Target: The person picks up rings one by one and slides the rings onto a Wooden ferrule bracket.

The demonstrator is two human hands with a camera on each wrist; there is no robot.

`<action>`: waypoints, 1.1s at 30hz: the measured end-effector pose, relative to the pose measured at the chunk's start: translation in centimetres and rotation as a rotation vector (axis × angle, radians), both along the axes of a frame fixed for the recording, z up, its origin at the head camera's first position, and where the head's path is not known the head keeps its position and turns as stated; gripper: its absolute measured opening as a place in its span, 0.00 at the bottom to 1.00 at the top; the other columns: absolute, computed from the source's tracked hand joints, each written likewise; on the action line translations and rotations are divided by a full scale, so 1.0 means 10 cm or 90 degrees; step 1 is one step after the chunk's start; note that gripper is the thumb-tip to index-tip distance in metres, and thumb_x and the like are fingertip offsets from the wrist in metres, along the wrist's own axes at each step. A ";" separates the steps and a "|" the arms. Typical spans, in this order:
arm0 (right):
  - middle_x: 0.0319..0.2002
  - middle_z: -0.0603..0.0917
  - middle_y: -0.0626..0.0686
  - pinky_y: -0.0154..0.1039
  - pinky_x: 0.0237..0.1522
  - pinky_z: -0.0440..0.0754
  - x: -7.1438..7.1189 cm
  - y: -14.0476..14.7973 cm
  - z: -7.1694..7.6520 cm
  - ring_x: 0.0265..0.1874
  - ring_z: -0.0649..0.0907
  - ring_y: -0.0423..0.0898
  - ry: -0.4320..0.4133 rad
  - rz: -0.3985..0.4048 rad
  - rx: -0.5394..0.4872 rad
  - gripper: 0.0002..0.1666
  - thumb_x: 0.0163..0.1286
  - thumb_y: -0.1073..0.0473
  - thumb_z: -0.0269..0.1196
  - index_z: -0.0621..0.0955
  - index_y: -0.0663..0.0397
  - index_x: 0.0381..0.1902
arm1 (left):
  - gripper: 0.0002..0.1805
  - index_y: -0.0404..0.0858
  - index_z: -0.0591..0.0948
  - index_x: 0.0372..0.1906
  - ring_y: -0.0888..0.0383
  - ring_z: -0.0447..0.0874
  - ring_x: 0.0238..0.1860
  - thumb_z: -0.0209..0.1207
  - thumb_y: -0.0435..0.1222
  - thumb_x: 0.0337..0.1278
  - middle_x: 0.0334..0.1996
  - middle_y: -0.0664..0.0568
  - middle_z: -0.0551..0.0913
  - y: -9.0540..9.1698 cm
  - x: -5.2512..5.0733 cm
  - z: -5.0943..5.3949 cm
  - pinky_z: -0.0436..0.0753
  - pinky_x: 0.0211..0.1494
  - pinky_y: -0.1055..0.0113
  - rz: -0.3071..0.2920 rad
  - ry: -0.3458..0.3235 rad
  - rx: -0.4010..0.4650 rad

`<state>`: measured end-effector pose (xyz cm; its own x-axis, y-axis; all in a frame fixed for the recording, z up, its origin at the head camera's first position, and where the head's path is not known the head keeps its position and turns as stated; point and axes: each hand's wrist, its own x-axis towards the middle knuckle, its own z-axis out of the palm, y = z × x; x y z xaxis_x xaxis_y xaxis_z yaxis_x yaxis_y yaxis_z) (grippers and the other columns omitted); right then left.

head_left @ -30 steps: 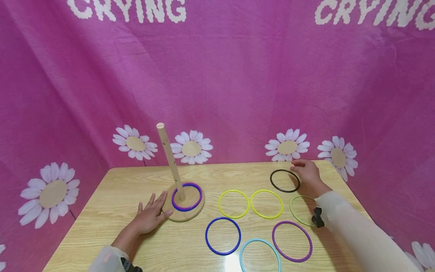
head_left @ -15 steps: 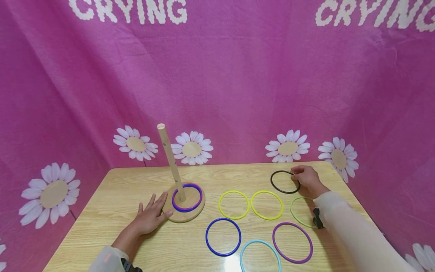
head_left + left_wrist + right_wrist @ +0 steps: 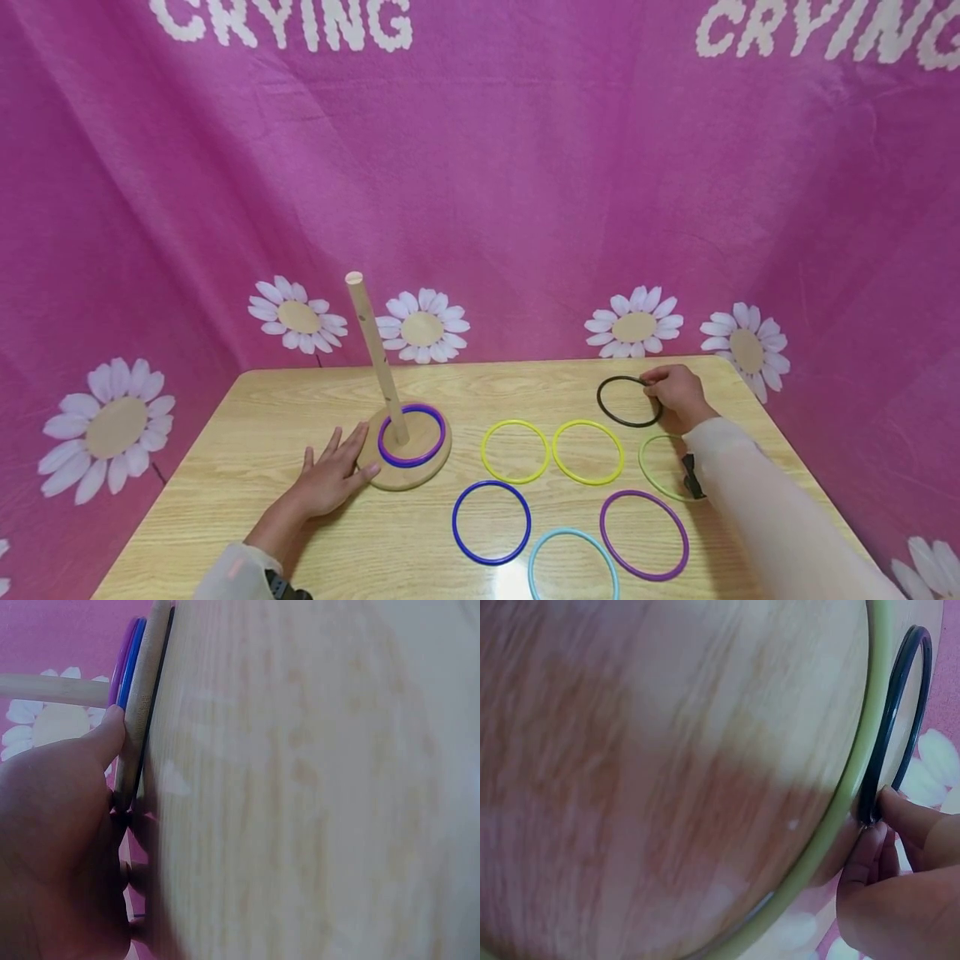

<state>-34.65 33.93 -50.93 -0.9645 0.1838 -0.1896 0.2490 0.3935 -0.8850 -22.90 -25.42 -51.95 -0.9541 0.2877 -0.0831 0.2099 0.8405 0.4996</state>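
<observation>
My right hand [image 3: 678, 395] pinches the right edge of a black ring [image 3: 628, 402] at the back right of the table. The right wrist view shows thumb and fingertips closed on that black ring [image 3: 894, 712]. My left hand [image 3: 330, 482] lies with fingers spread at the left edge of a round wooden base [image 3: 405, 477], its thumb touching the base's rim. From the base rises a wooden post [image 3: 378, 358], leaning a little left in view. Around the post's foot lie a purple ring and a blue ring [image 3: 412, 463], stacked; the left wrist view shows the purple ring [image 3: 124, 664] outermost.
On the table [image 3: 300, 400] lie two yellow rings [image 3: 516, 482] side by side, a blue ring [image 3: 492, 562], a light blue ring [image 3: 573, 530], a purple ring [image 3: 645, 575] and a light green ring [image 3: 649, 477] partly under the right forearm. A pink cloth [image 3: 517, 208] hangs behind.
My right hand has come down from beside the black ring and taken hold of its right edge. The left hand and the other rings have stayed in place.
</observation>
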 end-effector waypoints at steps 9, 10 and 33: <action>0.38 0.85 0.56 0.36 0.34 0.82 0.01 -0.03 0.02 0.39 0.80 0.51 0.002 -0.021 0.118 0.12 0.71 0.69 0.64 0.85 0.67 0.50 | 0.48 0.38 0.47 0.84 0.32 0.33 0.82 0.48 0.62 0.75 0.83 0.39 0.49 0.00 0.02 0.02 0.25 0.69 0.23 -0.004 0.003 0.004; 0.39 0.86 0.57 0.38 0.37 0.82 0.01 -0.03 0.03 0.41 0.80 0.53 0.002 -0.021 0.139 0.12 0.71 0.68 0.64 0.86 0.66 0.50 | 0.48 0.38 0.48 0.84 0.31 0.33 0.82 0.48 0.62 0.75 0.82 0.38 0.49 -0.01 0.01 0.01 0.25 0.69 0.22 -0.003 0.007 0.007; 0.43 0.87 0.62 0.37 0.37 0.77 -0.05 -0.18 0.19 0.46 0.79 0.55 0.069 0.047 0.205 0.14 0.67 0.68 0.60 0.86 0.67 0.48 | 0.50 0.40 0.48 0.84 0.34 0.35 0.82 0.45 0.66 0.73 0.83 0.42 0.51 -0.04 -0.05 -0.12 0.27 0.70 0.23 0.001 0.024 -0.008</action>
<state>-35.15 32.08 -49.02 -0.9887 0.1469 -0.0292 0.1212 0.6703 -0.7322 -23.40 -25.84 -53.17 -0.9571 0.2851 -0.0513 0.2265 0.8470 0.4809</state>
